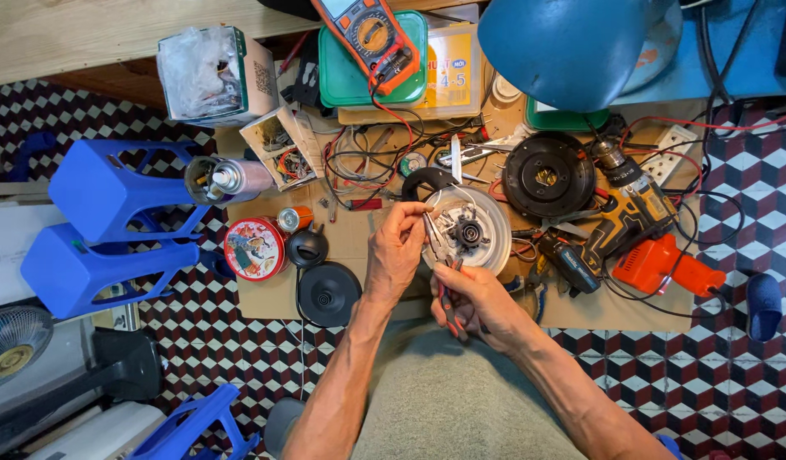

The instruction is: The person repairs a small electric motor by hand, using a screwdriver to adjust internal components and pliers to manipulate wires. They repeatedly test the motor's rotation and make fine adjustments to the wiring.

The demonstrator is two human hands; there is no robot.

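Observation:
A round white appliance base (488, 223) with a dark hub and wires at its centre lies on the cardboard sheet (349, 240). My left hand (396, 252) grips its left rim, fingers curled over the edge. In my right hand (476, 300) I hold red-handled pliers (444, 277), whose jaws point up into the wiring inside the base. Both forearms reach in from the bottom of the view.
A black round lid (327, 294), a black knob (308, 247) and a red tin (254, 248) lie left. A black disc (549, 175), a yellow drill (633, 213), an orange battery pack (665, 266), a multimeter (372, 34) and tangled wires crowd the back. Blue stools (112, 221) stand left; a blue lamp shade (563, 47) hangs above.

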